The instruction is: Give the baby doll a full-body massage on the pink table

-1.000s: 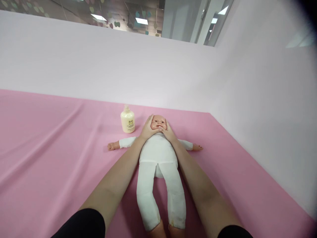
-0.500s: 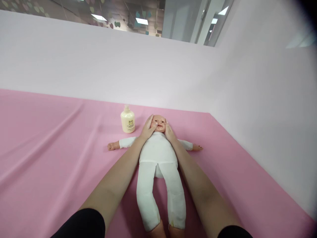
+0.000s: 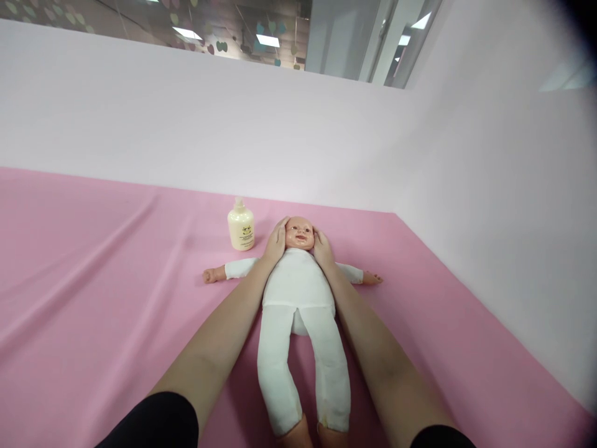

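A baby doll (image 3: 299, 280) in a white suit lies on its back on the pink sheet, arms spread out sideways and feet toward me. Its head (image 3: 299, 233) is clasped between my two hands. My left hand (image 3: 276, 242) cups the left side of the head, fingers long and close together along the cheek. On the other side my right hand (image 3: 322, 246) presses against the cheek in the same way. Both forearms run alongside the doll's body, over its upper arms. The undersides of my fingers are hidden.
A pale yellow lotion bottle (image 3: 241, 228) stands upright beyond the doll's left-hand arm. The pink sheet (image 3: 116, 280) has long creases on the left. White walls (image 3: 209, 124) rise behind and to the right, with a window (image 3: 233, 31) above.
My left thumb has moved off the doll's cheek near the mouth to the side of the head. My right thumb also lies farther from the face. The doll and bottle stay put.
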A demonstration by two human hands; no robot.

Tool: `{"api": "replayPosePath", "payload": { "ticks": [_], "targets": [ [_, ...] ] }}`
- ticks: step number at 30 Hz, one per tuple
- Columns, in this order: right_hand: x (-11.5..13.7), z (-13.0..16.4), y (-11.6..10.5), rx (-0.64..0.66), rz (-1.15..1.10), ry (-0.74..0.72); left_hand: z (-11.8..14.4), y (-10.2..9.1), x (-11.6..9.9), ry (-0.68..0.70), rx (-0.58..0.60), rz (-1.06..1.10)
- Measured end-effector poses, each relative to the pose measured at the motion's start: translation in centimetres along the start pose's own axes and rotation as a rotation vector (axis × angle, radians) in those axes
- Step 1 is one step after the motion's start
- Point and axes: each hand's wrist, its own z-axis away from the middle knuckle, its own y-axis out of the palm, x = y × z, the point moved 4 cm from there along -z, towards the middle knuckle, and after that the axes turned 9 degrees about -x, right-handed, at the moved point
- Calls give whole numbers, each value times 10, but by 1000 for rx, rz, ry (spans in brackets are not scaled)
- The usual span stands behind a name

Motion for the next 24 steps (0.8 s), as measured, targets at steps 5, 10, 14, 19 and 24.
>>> {"api": "replayPosePath", "payload": {
  "ticks": [5,10,14,19,24],
  "targets": [
    [7,3,-1,0,28,0,0,0,0,7,-13,-16],
    [14,8,-1,24,50,25,0,0,1,-13,7,-16],
    [13,8,-2,27,41,55,0,1,4,-55,29,0],
    [10,7,0,75,-7,65,-1,2,8,-104,49,26],
    [7,8,3,148,-1,85,-1,4,17,-81,144,-1]
  ]
}}
